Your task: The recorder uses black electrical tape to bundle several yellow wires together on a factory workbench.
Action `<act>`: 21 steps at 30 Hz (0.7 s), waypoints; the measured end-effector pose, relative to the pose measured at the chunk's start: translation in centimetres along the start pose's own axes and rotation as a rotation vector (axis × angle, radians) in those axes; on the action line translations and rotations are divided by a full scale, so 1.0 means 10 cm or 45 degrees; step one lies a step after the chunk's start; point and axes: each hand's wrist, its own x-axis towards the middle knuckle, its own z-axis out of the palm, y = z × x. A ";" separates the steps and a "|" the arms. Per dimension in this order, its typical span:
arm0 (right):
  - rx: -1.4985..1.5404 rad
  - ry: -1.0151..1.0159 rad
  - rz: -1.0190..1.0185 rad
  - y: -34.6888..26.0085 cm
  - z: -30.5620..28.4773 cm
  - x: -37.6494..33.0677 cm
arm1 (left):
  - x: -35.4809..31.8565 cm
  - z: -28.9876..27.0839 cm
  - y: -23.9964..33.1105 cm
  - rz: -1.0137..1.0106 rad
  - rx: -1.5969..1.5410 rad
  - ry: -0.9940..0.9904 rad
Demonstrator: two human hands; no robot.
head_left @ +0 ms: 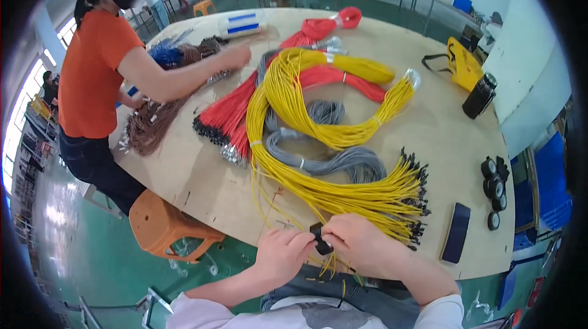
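Note:
My left hand point(283, 254) and my right hand point(354, 238) meet at the table's near edge, both closed. Between them is a roll of black tape point(322, 244), gripped by my right fingers. The left fingertips pinch close beside the roll, where thin yellow wires point(329, 265) pass between the hands and hang toward my lap; the exact pinch point is partly hidden. Just beyond lies a large bundle of yellow wires point(318, 188), its black-tipped ends fanned out to the right. Red wires point(229, 108) and grey wires point(343, 164) lie under and beside it.
Across the left corner, a person in an orange shirt point(95, 72) reaches over brown wires point(156, 124). An orange stool point(165, 225) stands below. On the right are a dark phone point(456, 233), several tape rolls point(493, 188), a black bottle point(479, 96) and a yellow bag point(462, 63).

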 end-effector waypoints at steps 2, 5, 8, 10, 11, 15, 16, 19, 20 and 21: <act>-0.021 0.022 -0.037 -0.03 0.02 -0.02 | -0.01 -0.08 0.07 -0.380 -0.305 -0.189; 0.273 -0.273 0.351 -0.14 0.00 0.05 | -0.12 -0.07 0.09 -0.846 -0.724 -0.385; 1.074 -0.088 0.550 0.21 0.19 0.06 | -0.16 0.00 0.20 -0.325 -0.268 -0.253; 0.930 -0.059 0.646 0.09 0.17 0.10 | -0.19 0.10 0.27 -0.233 -0.245 -0.201; 1.134 0.011 0.695 -0.01 0.17 0.12 | -0.21 0.18 0.26 -0.133 -0.241 -0.102; 1.232 0.413 0.487 -0.16 0.20 0.00 | -0.28 0.26 0.42 -0.552 -0.507 -0.063; 1.268 0.507 0.393 -0.19 0.21 -0.07 | -0.34 0.29 0.44 -0.747 -1.022 -0.011; 1.612 0.503 0.483 -0.35 0.13 -0.36 | -0.41 0.34 0.51 -1.109 -1.827 -0.238; 1.263 0.386 0.453 -0.30 0.14 -0.46 | -0.40 0.40 0.44 -1.124 -1.948 -0.340; 1.148 0.415 0.467 -0.31 0.13 -0.52 | -0.19 0.33 0.46 -1.289 -2.156 -0.469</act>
